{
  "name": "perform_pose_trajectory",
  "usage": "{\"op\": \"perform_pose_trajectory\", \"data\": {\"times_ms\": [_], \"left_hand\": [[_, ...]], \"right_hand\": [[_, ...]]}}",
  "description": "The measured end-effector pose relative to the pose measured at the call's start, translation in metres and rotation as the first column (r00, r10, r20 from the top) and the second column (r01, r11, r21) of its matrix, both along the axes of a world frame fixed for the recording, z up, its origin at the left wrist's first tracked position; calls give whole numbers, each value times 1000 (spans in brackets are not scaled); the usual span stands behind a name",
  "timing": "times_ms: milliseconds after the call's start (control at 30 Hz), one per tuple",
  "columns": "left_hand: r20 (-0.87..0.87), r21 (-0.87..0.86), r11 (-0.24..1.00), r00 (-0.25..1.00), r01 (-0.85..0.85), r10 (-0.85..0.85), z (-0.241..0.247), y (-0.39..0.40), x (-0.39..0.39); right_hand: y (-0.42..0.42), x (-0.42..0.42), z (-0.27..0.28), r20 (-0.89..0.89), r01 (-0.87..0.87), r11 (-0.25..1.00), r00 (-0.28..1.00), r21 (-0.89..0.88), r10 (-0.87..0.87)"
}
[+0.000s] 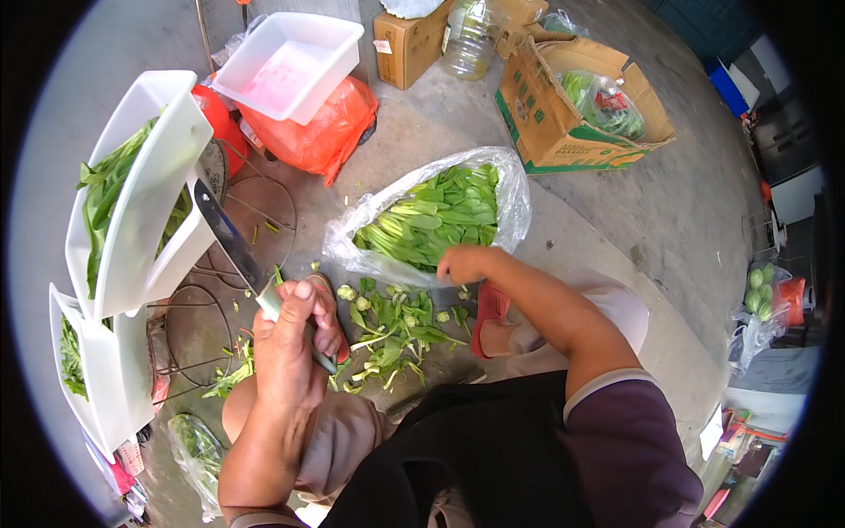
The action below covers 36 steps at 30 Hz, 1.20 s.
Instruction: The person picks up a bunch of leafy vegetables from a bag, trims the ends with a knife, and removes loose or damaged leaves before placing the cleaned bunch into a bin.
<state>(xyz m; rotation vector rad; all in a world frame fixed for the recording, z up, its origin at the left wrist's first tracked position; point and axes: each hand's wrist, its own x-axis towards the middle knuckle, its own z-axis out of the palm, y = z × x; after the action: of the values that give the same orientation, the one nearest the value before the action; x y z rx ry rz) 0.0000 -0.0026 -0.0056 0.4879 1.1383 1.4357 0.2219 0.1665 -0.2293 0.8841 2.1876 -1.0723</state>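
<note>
My left hand (290, 340) is closed around the pale green handle of a kitchen knife (228, 231). Its dark blade points up and left, towards the white plastic bins. My right hand (465, 264) is at the near rim of a clear plastic bag (515, 191), fingers bent downward; whether they pinch anything is hidden. Inside the open bag lies a heap of leafy greens (436, 214), stalks to the left and leaves to the right. Below it, between my feet, trimmed leaves and cut stalk ends (403, 327) are scattered on the concrete floor.
White plastic bins (135, 218) with greens stand on a wire frame at left. A white tub (290, 66) rests on a red plastic bag (323, 135). An open cardboard box (561, 138) holds bagged vegetables. A large clear bottle (470, 43) stands behind. Bagged greens (198, 449) lie lower left.
</note>
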Motion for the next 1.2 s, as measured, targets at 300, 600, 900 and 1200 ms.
{"op": "perform_pose_trajectory", "data": {"times_ms": [300,600,900,1200], "left_hand": [[61,-46,995,994,-83,86,3,3,-13],[16,-48,996,997,-80,81,-4,2,-19],[-58,-54,998,998,14,-17,-1,6,-12],[-246,-123,992,969,-10,-21,-20,25,4]], "right_hand": [[81,-65,-45,-316,324,774,934,543,-168],[85,-96,-96,-88,159,606,985,779,-146],[103,-12,-6,-364,581,808,776,96,-515],[60,-25,103,-437,272,555,391,-786,-810]]}}
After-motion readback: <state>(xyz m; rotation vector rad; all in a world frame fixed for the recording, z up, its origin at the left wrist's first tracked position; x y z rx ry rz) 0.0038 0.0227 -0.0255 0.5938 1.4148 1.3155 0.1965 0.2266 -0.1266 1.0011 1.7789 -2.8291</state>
